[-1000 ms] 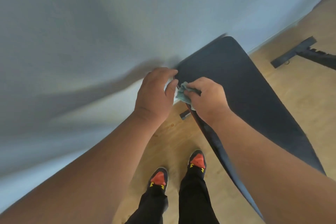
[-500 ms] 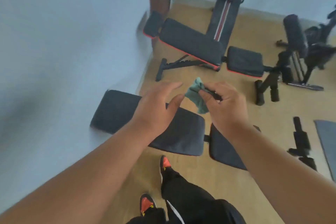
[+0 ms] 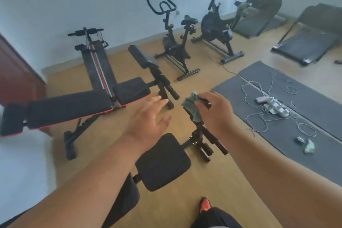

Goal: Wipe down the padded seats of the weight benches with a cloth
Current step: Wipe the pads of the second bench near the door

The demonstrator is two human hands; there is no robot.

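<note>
Cloth [image 3: 192,106] pinched in right hand [image 3: 215,112]; nearest bench seat [image 3: 162,162] below, unobstructed.

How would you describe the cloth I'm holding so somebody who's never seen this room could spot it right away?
Start at the near weight bench with the plain black seat pad at the bottom middle of the view. Just above it two bare forearms reach forward, and the right hand pinches the cloth. It is small, crumpled and teal-green, hanging in the air, unlike the similar pale green scrap lying on the grey mat.
</note>
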